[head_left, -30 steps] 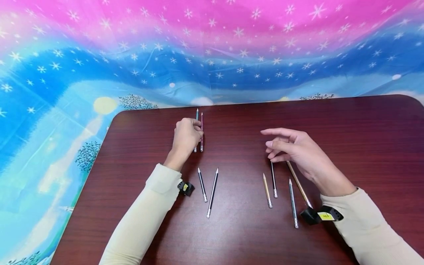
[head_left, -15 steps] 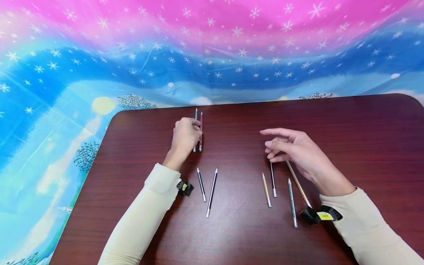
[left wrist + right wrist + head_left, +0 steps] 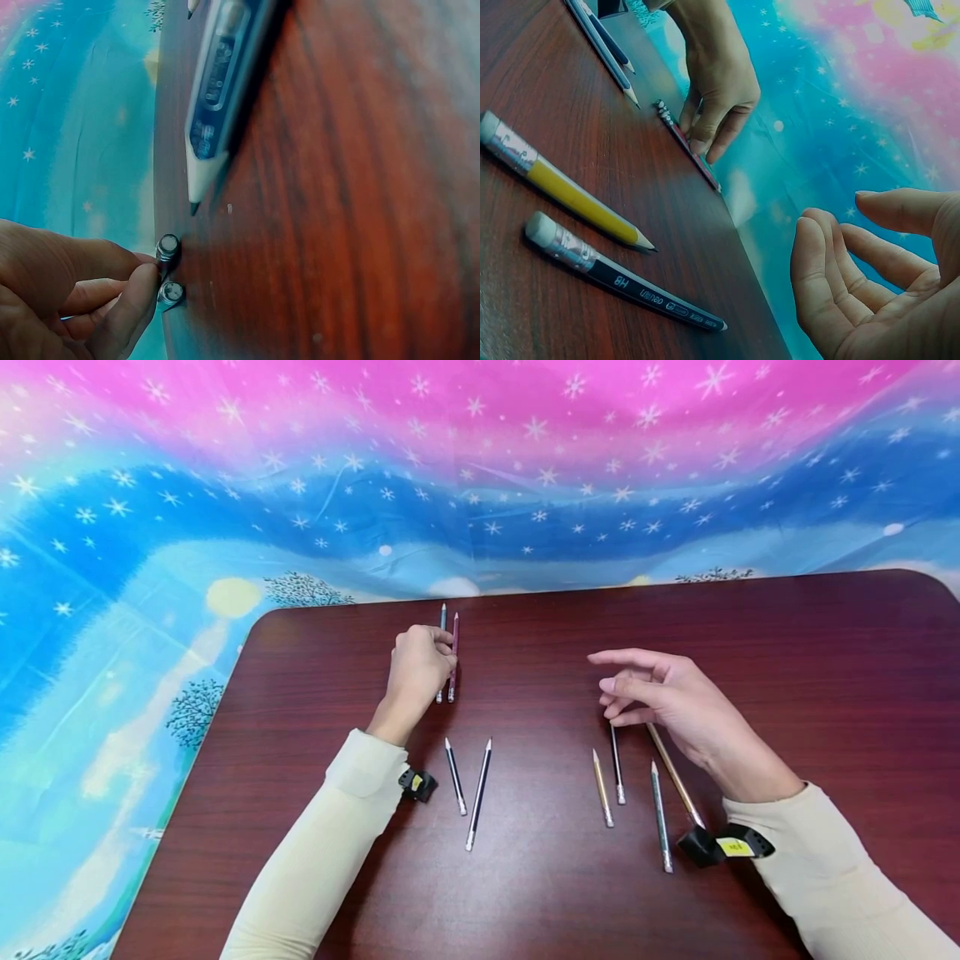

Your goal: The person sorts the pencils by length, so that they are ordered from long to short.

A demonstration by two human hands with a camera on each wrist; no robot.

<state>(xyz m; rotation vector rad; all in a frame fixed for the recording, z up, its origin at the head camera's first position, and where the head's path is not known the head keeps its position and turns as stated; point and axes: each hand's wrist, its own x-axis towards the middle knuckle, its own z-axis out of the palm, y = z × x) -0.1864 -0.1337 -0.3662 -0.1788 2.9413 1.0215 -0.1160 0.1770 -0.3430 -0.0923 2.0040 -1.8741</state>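
Observation:
At the far left of the table in the head view, my left hand pinches a dark red pencil between thumb and fingertips. A teal pencil lies close beside it, partly covered by the hand. Both point away from me, and the left wrist view shows their eraser ends, one being the red pencil's end. My right hand hovers over the right side with loosely bent fingers and holds nothing. Under and near it lie a gold pencil, a black pencil, a grey-green pencil and a longer gold pencil.
Two dark pencils, a shorter pencil and a longer pencil, lie in a V at the centre-left. The dark wooden table ends at a patterned snowflake cloth hanging behind it.

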